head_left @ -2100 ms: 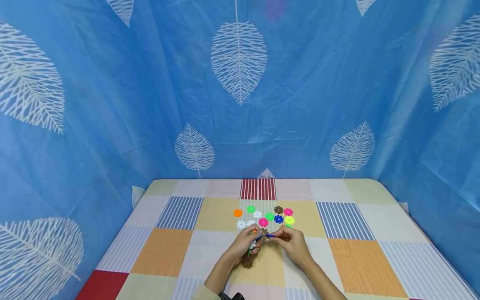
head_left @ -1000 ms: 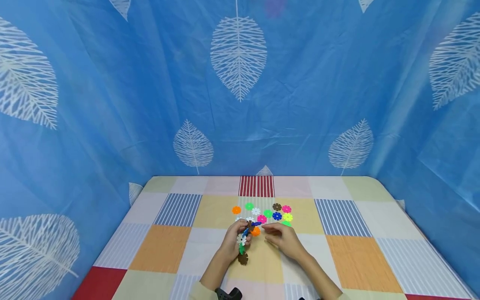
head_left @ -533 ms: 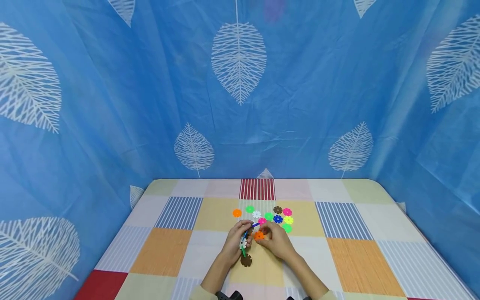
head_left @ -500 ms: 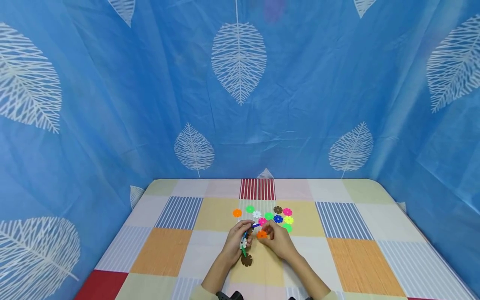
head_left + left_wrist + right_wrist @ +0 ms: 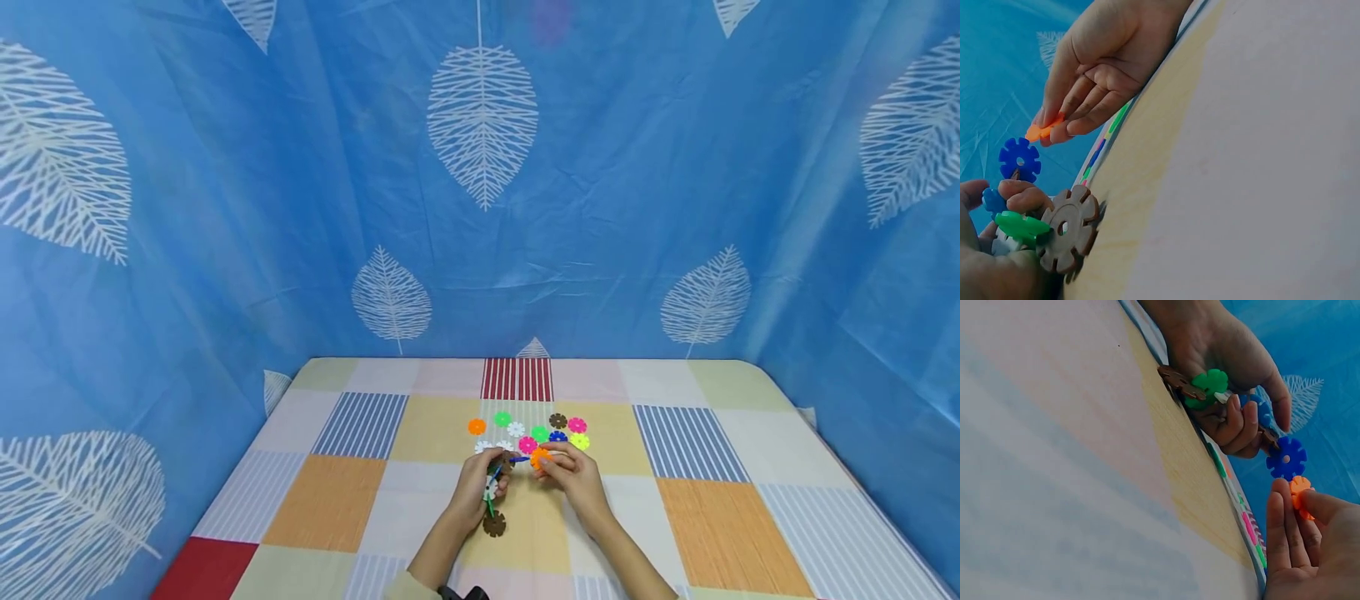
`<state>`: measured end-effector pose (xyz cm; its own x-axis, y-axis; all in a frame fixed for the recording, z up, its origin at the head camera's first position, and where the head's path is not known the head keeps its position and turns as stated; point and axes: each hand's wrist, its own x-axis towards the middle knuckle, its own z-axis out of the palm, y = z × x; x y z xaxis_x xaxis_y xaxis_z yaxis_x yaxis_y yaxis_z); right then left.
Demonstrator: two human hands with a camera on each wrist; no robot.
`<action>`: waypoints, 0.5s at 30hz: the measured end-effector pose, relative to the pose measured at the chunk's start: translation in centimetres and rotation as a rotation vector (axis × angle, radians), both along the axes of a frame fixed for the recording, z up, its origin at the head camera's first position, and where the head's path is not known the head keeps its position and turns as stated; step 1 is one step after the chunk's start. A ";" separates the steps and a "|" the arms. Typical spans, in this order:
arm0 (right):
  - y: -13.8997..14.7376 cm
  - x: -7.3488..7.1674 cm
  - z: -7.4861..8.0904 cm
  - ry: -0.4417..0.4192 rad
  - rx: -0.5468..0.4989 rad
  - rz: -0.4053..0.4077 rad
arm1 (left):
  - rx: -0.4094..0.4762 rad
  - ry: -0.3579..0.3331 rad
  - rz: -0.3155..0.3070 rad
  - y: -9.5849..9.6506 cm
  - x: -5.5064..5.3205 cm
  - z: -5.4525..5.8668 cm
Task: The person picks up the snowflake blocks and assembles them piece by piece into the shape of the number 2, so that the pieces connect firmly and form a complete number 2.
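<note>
My left hand (image 5: 471,490) grips a chain of slotted plastic snowflake discs. A brown disc (image 5: 1071,229) hangs at its lower end, followed by a green disc (image 5: 1021,227), a white disc (image 5: 491,488), a lighter blue disc (image 5: 1259,411) and another brown disc partly hidden by the fingers. At the upper end a dark blue disc (image 5: 1286,459) sticks out past the left fingertips. Between thumb and fingers, my right hand (image 5: 583,487) pinches an orange disc (image 5: 1301,495). Its edge is right at the dark blue disc's rim in the right wrist view.
Loose discs lie flat beyond the hands on the patchwork cloth (image 5: 420,500): an orange one (image 5: 477,427), a pink one (image 5: 577,425), a yellow one (image 5: 579,442) and several more. A blue leaf-print curtain (image 5: 600,208) surrounds the table at the back and sides.
The dark blue disc, earlier pinched by the right hand, now sits on the chain's end. The right hand has picked up the orange disc and brought it beside the dark blue one.
</note>
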<state>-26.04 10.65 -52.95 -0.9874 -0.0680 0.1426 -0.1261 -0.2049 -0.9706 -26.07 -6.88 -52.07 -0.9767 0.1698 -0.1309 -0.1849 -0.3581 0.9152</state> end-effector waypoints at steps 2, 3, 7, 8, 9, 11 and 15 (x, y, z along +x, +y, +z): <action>-0.1 0.0 -0.1 0.008 -0.006 0.025 | -0.010 0.014 -0.001 0.0 0.0 0.0; -0.1 0.1 -0.1 0.013 -0.007 0.035 | -0.018 0.026 -0.004 0.0 0.0 0.0; -0.1 0.1 -0.1 0.019 -0.015 0.052 | -0.039 0.045 -0.008 0.2 -0.1 -0.1; -0.1 0.1 -0.1 0.023 -0.013 0.055 | -0.046 0.048 -0.010 0.2 -0.1 -0.1; -0.1 0.1 -0.1 0.028 -0.010 0.059 | -0.051 0.043 -0.010 0.2 -0.1 -0.1; 0.0 0.2 0.0 0.035 0.000 0.070 | -0.068 0.038 -0.014 0.3 -0.1 -0.2; 0.2 0.1 0.1 0.024 0.018 0.082 | -0.090 0.055 -0.043 0.3 0.1 0.0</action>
